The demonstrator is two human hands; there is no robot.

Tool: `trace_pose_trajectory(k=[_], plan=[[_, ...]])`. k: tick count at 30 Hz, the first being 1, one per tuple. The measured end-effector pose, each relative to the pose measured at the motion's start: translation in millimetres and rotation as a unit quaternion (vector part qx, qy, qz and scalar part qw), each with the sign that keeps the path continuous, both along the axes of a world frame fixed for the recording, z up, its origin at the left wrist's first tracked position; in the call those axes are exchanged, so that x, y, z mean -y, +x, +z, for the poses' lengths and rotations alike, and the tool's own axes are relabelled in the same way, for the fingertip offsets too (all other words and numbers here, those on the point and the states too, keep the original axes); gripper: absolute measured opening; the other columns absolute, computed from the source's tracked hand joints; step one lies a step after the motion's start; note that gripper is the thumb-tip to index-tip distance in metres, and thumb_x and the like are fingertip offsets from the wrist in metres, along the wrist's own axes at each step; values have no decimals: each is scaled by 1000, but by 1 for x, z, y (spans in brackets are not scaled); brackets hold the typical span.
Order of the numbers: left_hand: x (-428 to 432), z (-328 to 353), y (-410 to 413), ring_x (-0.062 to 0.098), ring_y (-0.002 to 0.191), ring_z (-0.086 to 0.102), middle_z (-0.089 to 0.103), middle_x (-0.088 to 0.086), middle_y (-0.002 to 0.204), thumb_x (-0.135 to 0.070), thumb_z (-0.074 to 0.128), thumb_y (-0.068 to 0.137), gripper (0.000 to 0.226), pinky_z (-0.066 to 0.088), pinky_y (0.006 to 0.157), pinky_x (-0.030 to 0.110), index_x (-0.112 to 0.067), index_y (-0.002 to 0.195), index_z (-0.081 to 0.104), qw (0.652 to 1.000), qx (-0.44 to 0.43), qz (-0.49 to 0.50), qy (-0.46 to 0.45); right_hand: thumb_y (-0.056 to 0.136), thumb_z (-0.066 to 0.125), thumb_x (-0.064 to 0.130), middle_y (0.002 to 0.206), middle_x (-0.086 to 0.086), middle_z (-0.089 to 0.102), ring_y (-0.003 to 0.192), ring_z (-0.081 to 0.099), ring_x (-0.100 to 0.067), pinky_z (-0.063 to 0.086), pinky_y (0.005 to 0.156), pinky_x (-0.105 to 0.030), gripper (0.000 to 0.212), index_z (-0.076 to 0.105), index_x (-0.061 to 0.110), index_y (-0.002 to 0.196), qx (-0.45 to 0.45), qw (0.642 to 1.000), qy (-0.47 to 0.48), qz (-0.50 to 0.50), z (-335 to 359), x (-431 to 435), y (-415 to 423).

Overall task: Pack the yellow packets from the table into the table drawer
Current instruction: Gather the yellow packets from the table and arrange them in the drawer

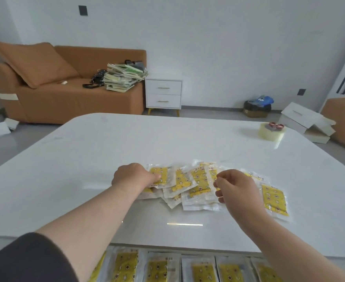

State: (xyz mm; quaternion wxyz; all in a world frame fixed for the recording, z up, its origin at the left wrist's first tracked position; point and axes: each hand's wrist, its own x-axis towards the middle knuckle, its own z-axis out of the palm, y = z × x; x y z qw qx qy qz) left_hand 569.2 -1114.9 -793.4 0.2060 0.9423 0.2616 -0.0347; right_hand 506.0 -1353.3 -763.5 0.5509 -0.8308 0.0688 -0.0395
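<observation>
Surface: white glossy desk (167, 139).
Stock: yellow-printed clear plastic packets (198, 184), overlapping loosely.
Left hand (134, 176): pinches leftmost packet (159, 174).
Right hand (237, 190): curled; grasp unclear.
Risk: slick wrappers could slide, scatter.

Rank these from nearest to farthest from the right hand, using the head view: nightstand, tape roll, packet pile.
1. Packet pile: right at the right hand.
2. Tape roll: far right of the table.
3. Nightstand: beyond the table, beside the sofa.
</observation>
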Motion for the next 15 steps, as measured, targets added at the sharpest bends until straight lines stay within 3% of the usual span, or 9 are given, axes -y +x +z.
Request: trace_pose_trajectory(k=[4, 8, 11, 15], plan=[[-2, 5, 8, 24, 90, 59, 56, -1, 82, -57, 75, 73, 49, 46, 71, 27, -15, 87, 53, 999, -31, 12, -29, 89, 54, 10, 85, -9, 72, 88, 69, -38, 58, 78, -55, 18, 66, 23, 85, -3, 1000, -2, -8, -1, -1, 3], [-3, 8, 16, 27, 108, 62, 62, 10, 114, -28, 83, 74, 57, 51, 87, 32, -3, 118, 55, 994, -32, 47, -93, 89, 53, 10, 83, -6, 71, 87, 68, -37, 58, 78, -54, 19, 65, 24, 82, -5, 1000, -9, 0, -5, -1, 5], [-2, 8, 23, 32, 115, 60, 60, 17, 126, -10, 77, 77, 60, 50, 91, 36, 3, 130, 52, 988, -6, 57, -146, 89, 52, 12, 79, 0, 69, 76, 67, -27, 58, 72, -43, 18, 64, 23, 83, 5, 999, -47, 9, -6, -4, 12], [7, 5, 23, 30, 105, 56, 53, 8, 109, -38, 86, 67, 81, 46, 77, 34, -4, 121, 36, 984, 18, 80, -157, 84, 51, 14, 72, -2, 58, 62, 48, -19, 41, 58, -29, 15, 64, 9, 87, -8, 996, -83, -10, -10, -13, 34]])
